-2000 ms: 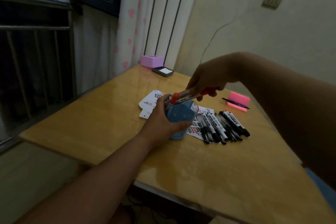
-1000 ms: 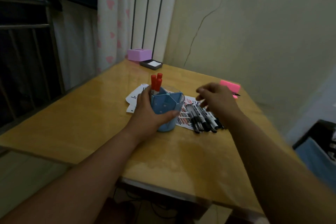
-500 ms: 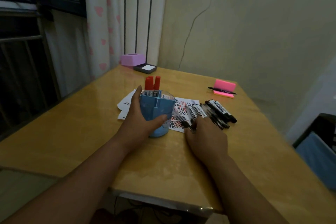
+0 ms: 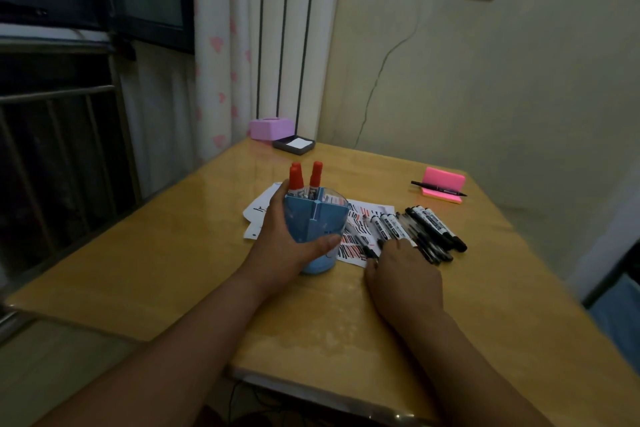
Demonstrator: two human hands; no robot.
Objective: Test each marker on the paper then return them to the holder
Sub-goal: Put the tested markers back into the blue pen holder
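A blue marker holder (image 4: 317, 218) stands on the wooden table (image 4: 173, 270), and my left hand (image 4: 282, 246) grips it from the left with the thumb across its front. Three red-capped markers (image 4: 296, 177) stick up from it. Behind and right of it lies white paper (image 4: 360, 218) covered in red and black test strokes. Several black markers (image 4: 433, 222) lie side by side on and beside the paper. My right hand (image 4: 403, 274) lies over their near ends, knuckles up, with the fingertips hidden among them.
A pink sticky pad (image 4: 445, 180) with a black pen (image 4: 438, 188) across it sits at the far right. A pink box (image 4: 270, 127) and a dark tray (image 4: 293, 144) stand at the far corner by the curtain. The table's right edge drops beside a blue object (image 4: 616, 315).
My right hand put a red marker into the holder, then came down to the near ends of the black markers. My left hand has kept its hold on the holder.
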